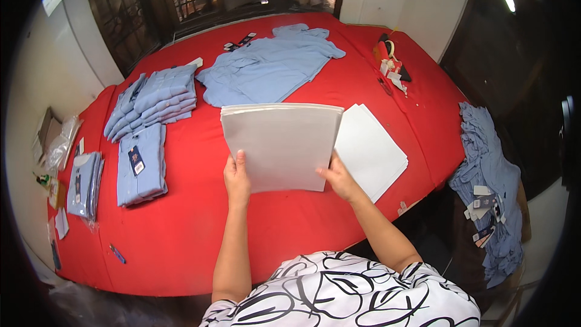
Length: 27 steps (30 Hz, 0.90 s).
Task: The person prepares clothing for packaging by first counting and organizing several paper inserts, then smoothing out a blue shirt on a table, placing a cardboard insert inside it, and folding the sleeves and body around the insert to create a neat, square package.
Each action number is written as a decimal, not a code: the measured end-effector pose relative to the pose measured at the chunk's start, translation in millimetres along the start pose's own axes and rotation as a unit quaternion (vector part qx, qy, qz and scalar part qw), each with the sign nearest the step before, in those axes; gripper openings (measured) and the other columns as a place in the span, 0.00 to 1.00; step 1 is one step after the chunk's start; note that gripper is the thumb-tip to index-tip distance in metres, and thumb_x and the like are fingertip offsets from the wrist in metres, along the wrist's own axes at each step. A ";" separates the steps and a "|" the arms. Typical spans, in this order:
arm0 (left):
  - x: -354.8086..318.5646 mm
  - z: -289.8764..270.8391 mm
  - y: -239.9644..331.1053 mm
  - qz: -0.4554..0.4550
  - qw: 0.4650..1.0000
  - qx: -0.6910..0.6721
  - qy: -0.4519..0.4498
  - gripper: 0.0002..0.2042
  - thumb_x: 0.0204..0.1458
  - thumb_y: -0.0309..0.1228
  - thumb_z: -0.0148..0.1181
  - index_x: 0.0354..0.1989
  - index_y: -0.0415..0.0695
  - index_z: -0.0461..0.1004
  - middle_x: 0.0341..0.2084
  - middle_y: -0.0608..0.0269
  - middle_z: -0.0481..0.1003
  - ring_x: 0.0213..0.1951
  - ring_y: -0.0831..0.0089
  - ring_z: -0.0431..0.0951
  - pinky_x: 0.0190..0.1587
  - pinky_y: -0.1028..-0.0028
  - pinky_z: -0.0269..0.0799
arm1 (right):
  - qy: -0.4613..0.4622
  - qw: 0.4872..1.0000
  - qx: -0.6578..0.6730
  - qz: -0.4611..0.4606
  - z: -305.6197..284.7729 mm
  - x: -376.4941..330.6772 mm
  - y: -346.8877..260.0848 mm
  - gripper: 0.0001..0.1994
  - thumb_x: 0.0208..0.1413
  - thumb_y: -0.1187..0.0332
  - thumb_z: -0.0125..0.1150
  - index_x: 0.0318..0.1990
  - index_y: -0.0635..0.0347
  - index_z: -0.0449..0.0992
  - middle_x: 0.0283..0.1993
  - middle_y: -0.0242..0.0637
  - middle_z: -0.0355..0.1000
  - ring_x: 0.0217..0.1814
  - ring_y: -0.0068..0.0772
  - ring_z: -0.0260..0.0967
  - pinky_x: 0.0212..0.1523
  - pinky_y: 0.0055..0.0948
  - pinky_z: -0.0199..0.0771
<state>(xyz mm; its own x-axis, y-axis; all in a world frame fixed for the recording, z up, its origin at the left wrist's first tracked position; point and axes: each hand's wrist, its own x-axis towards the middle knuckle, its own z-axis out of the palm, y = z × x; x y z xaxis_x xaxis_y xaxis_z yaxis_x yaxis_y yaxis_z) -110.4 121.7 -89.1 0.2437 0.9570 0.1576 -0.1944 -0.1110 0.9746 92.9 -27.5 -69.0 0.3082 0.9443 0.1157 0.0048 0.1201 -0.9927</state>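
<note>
I hold a thick stack of grey-white cardboard sheets [281, 142] upright over the red table [200, 236]. My left hand [236, 178] grips its lower left edge, thumb on the front. My right hand [339, 178] grips its lower right edge. Just to the right, a second stack of white sheets [372, 148] lies flat on the table, partly hidden behind the held stack. Beyond the sheets, an unfolded light blue shirt [269, 66] lies spread out.
A fanned pile of folded blue shirts [154, 100] and two more folded ones [142, 166], [85, 181] lie at the left. Tags and small tools [392, 66] sit at the far right. A heap of blue shirts [490, 188] hangs off to the right. A pen [117, 253] lies near the front left.
</note>
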 end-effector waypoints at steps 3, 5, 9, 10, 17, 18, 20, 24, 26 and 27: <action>-6.2 3.3 2.4 -0.050 0.999 -0.002 0.010 0.25 0.68 0.47 0.44 0.52 0.32 0.70 0.42 0.57 0.76 0.44 0.74 0.74 0.49 0.71 0.69 | 0.018 0.999 -0.041 -0.007 5.6 -22.6 34.4 0.31 0.63 0.72 0.51 0.70 0.68 0.48 0.69 0.46 0.56 0.72 0.34 0.52 0.71 0.33 0.49; -9.9 3.9 5.8 -0.172 0.983 -0.069 0.011 0.27 0.68 0.48 0.41 0.57 0.33 0.68 0.50 0.51 0.75 0.51 0.66 0.75 0.54 0.66 0.72 | 0.013 0.997 0.070 0.043 3.6 -33.9 32.0 0.30 0.64 0.70 0.51 0.70 0.68 0.49 0.68 0.45 0.58 0.71 0.34 0.54 0.70 0.33 0.51; -24.5 14.7 -29.4 -0.285 0.898 -0.311 -0.125 0.30 0.68 0.51 0.36 0.61 0.34 0.64 0.55 0.47 0.72 0.56 0.56 0.74 0.56 0.58 0.75 | -0.095 0.956 0.250 0.121 5.9 -35.9 11.3 0.31 0.64 0.67 0.55 0.70 0.66 0.50 0.67 0.42 0.60 0.69 0.33 0.57 0.69 0.33 0.55; -30.9 18.0 -50.0 -0.290 0.874 -0.341 -0.190 0.30 0.68 0.51 0.35 0.61 0.35 0.63 0.56 0.47 0.71 0.56 0.56 0.73 0.57 0.58 0.74 | -0.137 0.937 0.294 0.130 13.7 -35.8 5.5 0.31 0.64 0.66 0.56 0.70 0.65 0.51 0.67 0.42 0.60 0.69 0.32 0.57 0.69 0.33 0.56; -51.6 41.2 -8.6 -0.335 0.866 -0.369 -0.038 0.27 0.69 0.48 0.36 0.65 0.37 0.56 0.59 0.49 0.68 0.57 0.58 0.72 0.58 0.59 0.73 | -0.068 0.993 0.074 0.063 4.0 -29.0 -64.5 0.26 0.58 0.68 0.64 0.60 0.71 0.65 0.54 0.40 0.73 0.54 0.28 0.71 0.55 0.28 0.72; -48.8 29.6 -29.6 -0.267 0.917 -0.297 0.003 0.26 0.69 0.42 0.41 0.68 0.40 0.49 0.60 0.50 0.64 0.58 0.59 0.69 0.60 0.59 0.71 | -0.053 0.997 -0.023 0.050 3.2 -24.1 -92.9 0.21 0.58 0.69 0.63 0.54 0.72 0.68 0.47 0.42 0.76 0.45 0.28 0.75 0.45 0.27 0.76; -59.2 47.7 2.8 -0.219 0.960 -0.171 -0.015 0.30 0.65 0.37 0.50 0.71 0.44 0.45 0.63 0.50 0.57 0.62 0.57 0.63 0.64 0.61 0.64 | -0.024 0.990 -0.132 0.033 7.1 -19.3 -130.5 0.18 0.58 0.68 0.61 0.51 0.73 0.69 0.42 0.44 0.77 0.40 0.30 0.76 0.42 0.29 0.76; -63.1 46.5 9.4 -0.056 0.977 0.156 -0.133 0.34 0.63 0.37 0.54 0.73 0.44 0.44 0.66 0.47 0.52 0.67 0.57 0.57 0.67 0.62 0.58 | -0.022 0.921 -0.389 -0.010 30.8 -15.9 -132.2 0.16 0.60 0.62 0.59 0.43 0.70 0.71 0.29 0.49 0.75 0.30 0.39 0.77 0.33 0.34 0.74; -67.9 39.1 18.0 -0.108 0.977 0.000 -0.182 0.38 0.63 0.39 0.55 0.75 0.46 0.38 0.69 0.48 0.49 0.68 0.58 0.58 0.66 0.63 0.62 | -0.026 0.910 -0.415 0.006 44.9 -9.7 -116.0 0.17 0.61 0.57 0.58 0.38 0.67 0.73 0.23 0.51 0.72 0.26 0.44 0.74 0.29 0.38 0.70; -72.3 36.3 31.0 -0.123 0.974 -0.027 -0.191 0.38 0.63 0.39 0.55 0.75 0.47 0.37 0.70 0.49 0.48 0.68 0.56 0.57 0.65 0.60 0.63 | -0.047 0.918 -0.395 0.016 50.7 -7.2 -114.2 0.18 0.61 0.56 0.58 0.38 0.67 0.73 0.24 0.51 0.72 0.26 0.44 0.74 0.29 0.38 0.70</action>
<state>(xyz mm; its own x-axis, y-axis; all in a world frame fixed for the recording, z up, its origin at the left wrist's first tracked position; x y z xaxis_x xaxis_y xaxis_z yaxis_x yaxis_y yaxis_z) -99.5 39.4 -64.5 0.6222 0.7825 -0.0214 -0.1330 0.1326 0.9822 41.9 -32.5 45.1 0.2360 0.9703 0.0523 0.6963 -0.1313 -0.7057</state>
